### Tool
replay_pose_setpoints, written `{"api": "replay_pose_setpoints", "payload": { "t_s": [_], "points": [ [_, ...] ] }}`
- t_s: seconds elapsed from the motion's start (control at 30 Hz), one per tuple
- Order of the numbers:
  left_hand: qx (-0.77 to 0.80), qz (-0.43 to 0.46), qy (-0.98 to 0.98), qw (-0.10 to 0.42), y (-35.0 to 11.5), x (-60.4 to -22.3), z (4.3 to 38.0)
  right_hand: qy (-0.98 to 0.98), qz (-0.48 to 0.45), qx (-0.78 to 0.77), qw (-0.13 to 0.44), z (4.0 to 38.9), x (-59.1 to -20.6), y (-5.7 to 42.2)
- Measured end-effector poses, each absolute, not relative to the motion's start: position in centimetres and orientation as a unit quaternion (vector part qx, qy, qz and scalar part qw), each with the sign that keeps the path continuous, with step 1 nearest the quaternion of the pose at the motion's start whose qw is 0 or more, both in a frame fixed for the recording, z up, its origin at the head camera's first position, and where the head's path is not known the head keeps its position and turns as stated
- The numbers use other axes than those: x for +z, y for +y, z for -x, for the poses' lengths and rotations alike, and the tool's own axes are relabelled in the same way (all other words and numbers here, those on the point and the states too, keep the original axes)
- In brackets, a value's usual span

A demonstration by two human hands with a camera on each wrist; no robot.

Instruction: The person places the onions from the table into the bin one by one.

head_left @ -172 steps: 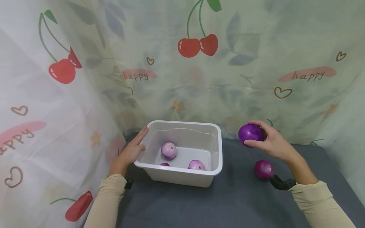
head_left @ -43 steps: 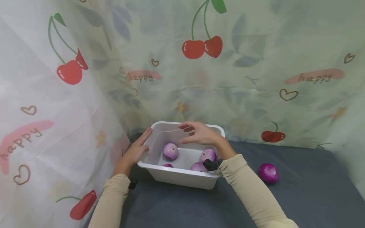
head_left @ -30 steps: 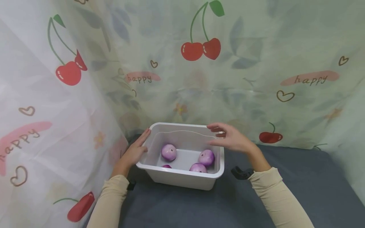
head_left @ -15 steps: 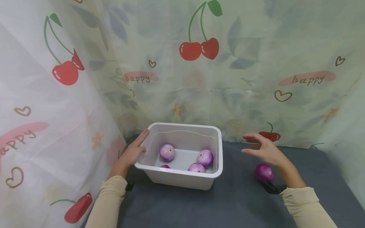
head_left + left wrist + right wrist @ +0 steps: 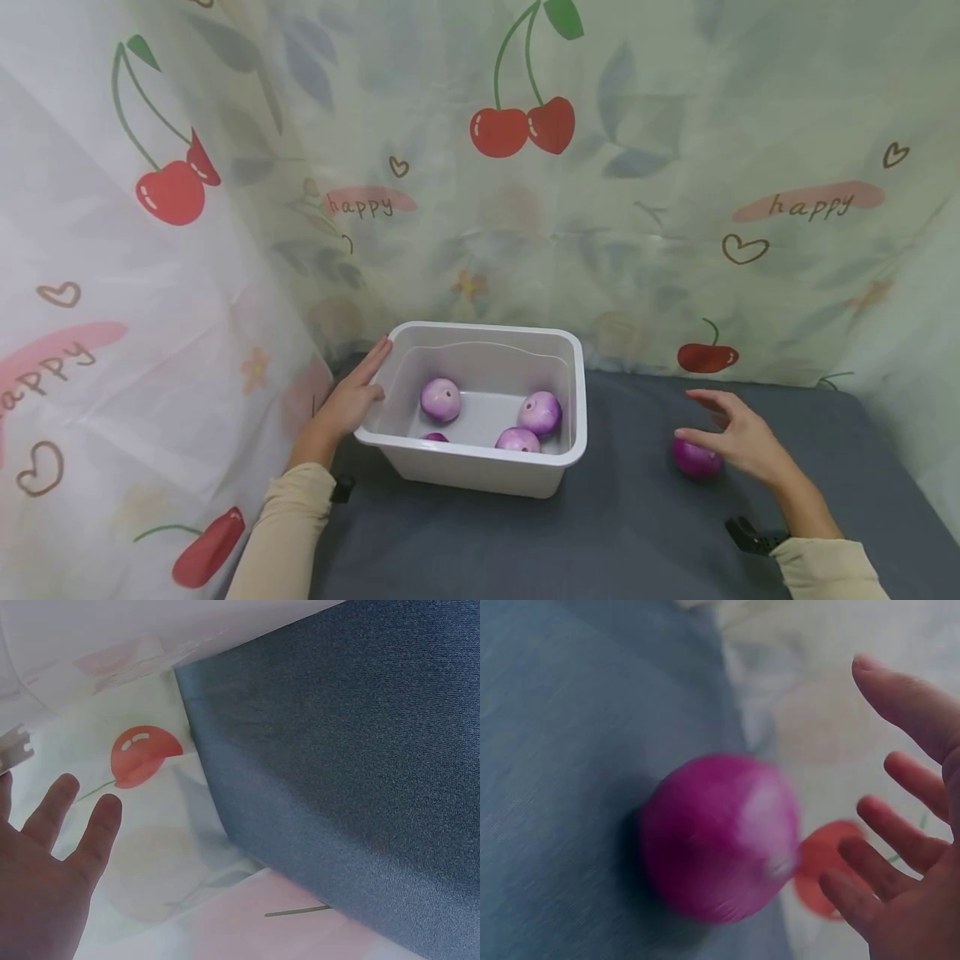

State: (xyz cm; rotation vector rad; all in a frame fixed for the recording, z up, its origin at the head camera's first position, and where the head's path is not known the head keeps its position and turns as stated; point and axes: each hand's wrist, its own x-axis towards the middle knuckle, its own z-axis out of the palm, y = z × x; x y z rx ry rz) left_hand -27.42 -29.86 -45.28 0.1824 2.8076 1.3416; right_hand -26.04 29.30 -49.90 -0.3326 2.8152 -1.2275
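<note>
A pale grey plastic bin (image 5: 480,475) stands on the dark cloth, with several red onions inside. One onion (image 5: 440,400) lies at its left, another (image 5: 540,413) at the right, touching a third (image 5: 517,440) by the front wall; a sliver of purple shows behind the front rim. My left hand (image 5: 348,406) rests with straight fingers on the bin's left rim. A lone red onion (image 5: 721,838) sits on the cloth to the right. My right hand (image 5: 742,437) hovers just over it, fingers spread and thumb apart, holding nothing; in the right wrist view a gap separates fingers and onion.
A dark grey-blue cloth (image 5: 630,533) covers the table. Pale curtains printed with cherries (image 5: 498,133) and lettering hang behind and at both sides, close to the bin's back. A black strap (image 5: 753,537) sits on the right wrist.
An onion from my right hand has gone into the bin's right side. That hand has since left the bin emptied, moving right and down to the lone onion. My left hand stays on the rim.
</note>
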Motion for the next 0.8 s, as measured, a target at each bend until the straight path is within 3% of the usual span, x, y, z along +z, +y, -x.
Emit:
{"api": "replay_pose_setpoints", "payload": {
  "t_s": [0.37, 0.8],
  "points": [
    [0.429, -0.064, 0.901, 0.009, -29.8, -45.3, 27.4, 0.930, 0.060, -0.361, 0.038, 26.0, -53.5, 30.1],
    [0.428, -0.058, 0.902, 0.006, -29.9, -45.4, 27.4, 0.935, 0.067, -0.347, 0.032, 26.0, -56.2, 29.3]
  ]
}}
